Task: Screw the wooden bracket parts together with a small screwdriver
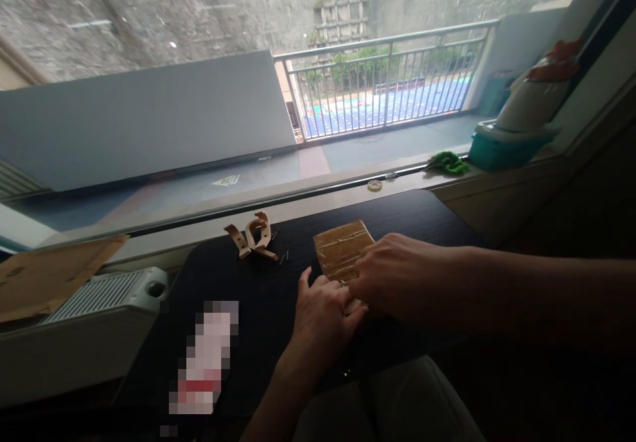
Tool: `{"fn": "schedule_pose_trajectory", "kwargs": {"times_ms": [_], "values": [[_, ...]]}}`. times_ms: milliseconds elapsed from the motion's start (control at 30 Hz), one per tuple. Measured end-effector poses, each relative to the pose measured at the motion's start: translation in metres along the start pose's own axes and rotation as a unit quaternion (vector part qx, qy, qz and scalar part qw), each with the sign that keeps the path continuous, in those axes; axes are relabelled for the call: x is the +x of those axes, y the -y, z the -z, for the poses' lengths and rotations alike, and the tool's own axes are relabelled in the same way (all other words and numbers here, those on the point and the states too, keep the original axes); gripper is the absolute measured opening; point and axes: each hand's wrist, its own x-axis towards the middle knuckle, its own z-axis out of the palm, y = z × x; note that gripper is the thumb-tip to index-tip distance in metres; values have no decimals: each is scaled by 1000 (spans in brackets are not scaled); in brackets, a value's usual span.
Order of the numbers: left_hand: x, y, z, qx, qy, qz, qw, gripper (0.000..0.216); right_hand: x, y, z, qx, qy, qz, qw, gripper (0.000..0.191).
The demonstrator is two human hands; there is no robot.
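Observation:
A tan, flat block [342, 243], seemingly cardboard with ridged strips or tape across its top, lies on the dark table. My left hand [325, 309] is at the near edge of this block, thumb and fingers drawn together and one finger lifted at the left. Against it, over the block's right side, my right hand [387, 270] is closed with its fingers curled down. What the two hands grip is hidden between them. Farther left stand several curved wooden pieces [253, 238] with holes, leaning on each other. Beside them lie small metal screws or nails [283, 258].
The black table [248, 316] meets a window sill. A pixelated pinkish item [203, 356] lies at its left. On the sill are a tape roll [374, 185], a green cloth [447, 162] and a teal container [507, 149]. Cardboard [59, 273] rests above a white radiator [109, 296].

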Motion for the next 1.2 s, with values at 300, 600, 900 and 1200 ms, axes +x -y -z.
{"fn": "schedule_pose_trajectory", "kwargs": {"times_ms": [300,600,900,1200], "values": [[-3,0,-3,-5,-12,-14,1000,14,8,-1,-2,-13,37,-70,997,18],[-2,-1,-1,2,-11,-8,1000,18,12,2,1,-34,6,-24,999,10],[-1,-1,1,-5,-4,-13,1000,13,18,-2,5,-3,47,18,999,9],[1,-1,2,1,3,-8,1000,16,6,-7,7,-15,52,-82,995,11]]}}
